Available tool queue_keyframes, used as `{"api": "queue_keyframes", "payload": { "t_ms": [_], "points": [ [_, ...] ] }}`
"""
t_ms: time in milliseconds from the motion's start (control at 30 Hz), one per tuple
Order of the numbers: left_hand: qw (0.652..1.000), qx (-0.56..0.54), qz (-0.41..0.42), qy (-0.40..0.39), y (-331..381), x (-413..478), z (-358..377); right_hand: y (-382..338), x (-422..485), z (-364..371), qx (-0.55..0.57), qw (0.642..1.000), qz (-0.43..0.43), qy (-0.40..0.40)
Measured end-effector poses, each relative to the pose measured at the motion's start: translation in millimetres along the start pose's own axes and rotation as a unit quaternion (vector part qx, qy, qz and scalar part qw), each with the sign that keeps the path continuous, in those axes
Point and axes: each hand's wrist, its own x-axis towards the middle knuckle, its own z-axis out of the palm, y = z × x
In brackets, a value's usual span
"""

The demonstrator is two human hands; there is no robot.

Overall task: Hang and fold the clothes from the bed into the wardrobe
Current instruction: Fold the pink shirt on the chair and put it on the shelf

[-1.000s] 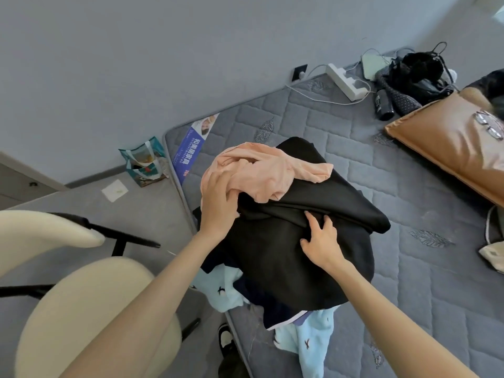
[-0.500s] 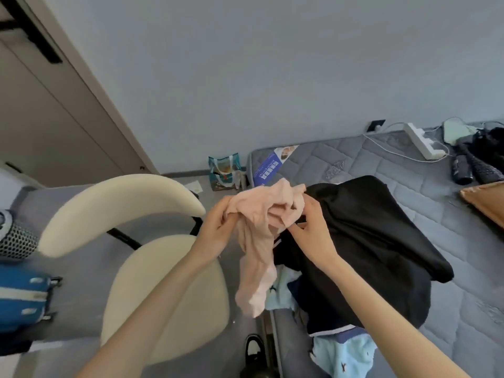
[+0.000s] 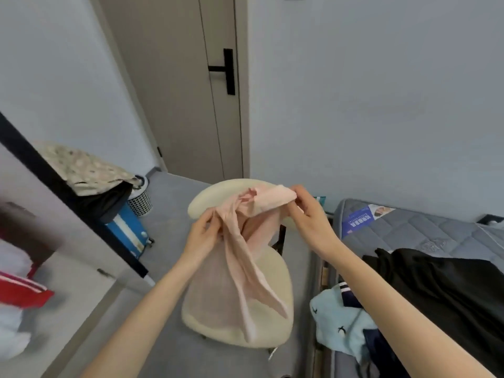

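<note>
A thin pink garment (image 3: 246, 257) hangs between both hands over the cream chair. My left hand (image 3: 203, 236) pinches its upper left edge. My right hand (image 3: 308, 216) grips the bunched top at the right. The cloth's tails dangle down in front of the chair seat. On the grey mattress (image 3: 425, 227) at the right lie a black garment (image 3: 441, 290) and a light blue garment with small prints (image 3: 341, 323). At the left edge a blurred wardrobe panel (image 3: 68, 268) shows red and white clothes (image 3: 19, 293).
A cream chair (image 3: 275, 290) stands directly below the garment. A closed door with a black handle (image 3: 226, 70) is ahead. A blue suitcase (image 3: 128, 230), a mesh basket (image 3: 140, 199) and a patterned cloth (image 3: 84, 167) sit at the left. Grey floor runs between chair and wardrobe.
The pink garment was lifted off the black pile on the bed and carried left. My view turned from the bed toward the door and chair. Both hands now hold it spread apart.
</note>
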Motion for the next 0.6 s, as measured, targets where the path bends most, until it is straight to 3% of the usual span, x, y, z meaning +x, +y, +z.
{"api": "queue_keyframes", "payload": {
  "t_ms": [67, 167, 300, 467, 600],
  "points": [
    [0.999, -0.025, -0.017, 0.029, 4, -12, -31, -22, 5, 22, 0.03, 0.999, 0.014, -0.023],
    [0.998, -0.051, -0.033, -0.02, 10, -34, -67, -45, 8, 57, 0.043, 0.996, 0.01, -0.077],
    [0.996, 0.036, 0.014, -0.084, 12, -61, -94, -73, 5, 103, 0.014, 0.991, -0.042, -0.128],
    [0.998, 0.064, 0.024, -0.017, 1, -75, -119, -100, 8, 141, -0.021, 0.993, -0.079, -0.081],
    [0.988, 0.137, 0.067, 0.031, 3, -74, -149, -108, 12, 151, 0.038, 0.999, -0.014, -0.032]
  ]
}}
